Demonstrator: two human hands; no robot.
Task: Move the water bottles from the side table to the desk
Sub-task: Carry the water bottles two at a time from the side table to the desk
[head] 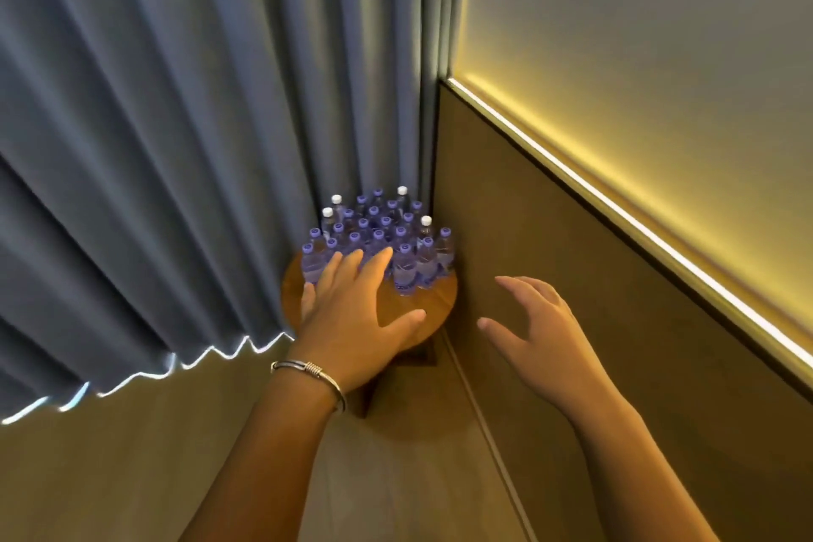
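Neither grip holds anything yet, left hand [352,304] and right hand [534,321] both spread open above the small round bench [435,299] where the water bottles [378,233] stand packed upright, probably light, slick plastic best taken round the body.

Clear glossy plastic water bottles [404,266] crowd a smooth polished wooden surface [433,301] beside matt, pleated cloth curtains [176,145].

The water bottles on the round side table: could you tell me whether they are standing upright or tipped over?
Upright: the water bottles all show caps pointing up, packed together on the side table.
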